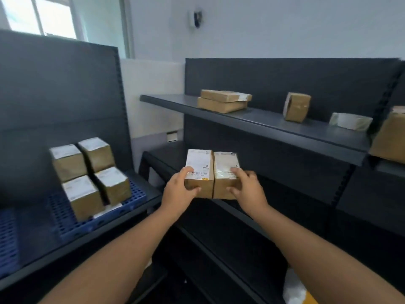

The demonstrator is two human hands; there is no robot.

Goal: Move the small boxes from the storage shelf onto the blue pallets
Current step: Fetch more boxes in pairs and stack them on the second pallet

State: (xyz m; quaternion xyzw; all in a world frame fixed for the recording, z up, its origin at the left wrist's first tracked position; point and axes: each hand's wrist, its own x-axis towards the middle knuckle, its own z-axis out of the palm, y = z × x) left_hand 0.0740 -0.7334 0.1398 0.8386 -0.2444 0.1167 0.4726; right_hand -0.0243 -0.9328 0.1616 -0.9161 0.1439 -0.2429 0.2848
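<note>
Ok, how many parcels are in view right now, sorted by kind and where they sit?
Boxes on the blue pallet: 4
Held boxes, left hand and right hand: 2
Brown boxes on the upper shelf: 3
White-wrapped parcel there: 1
Large box cut off at the right edge: 1
Total: 11
White edge under the pallet stack: unclear, uncounted.

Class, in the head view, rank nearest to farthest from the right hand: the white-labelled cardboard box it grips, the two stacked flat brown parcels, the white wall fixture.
1. White-labelled cardboard box, in the right hand.
2. Stacked flat brown parcels, on the upper shelf.
3. White wall fixture, above.
</note>
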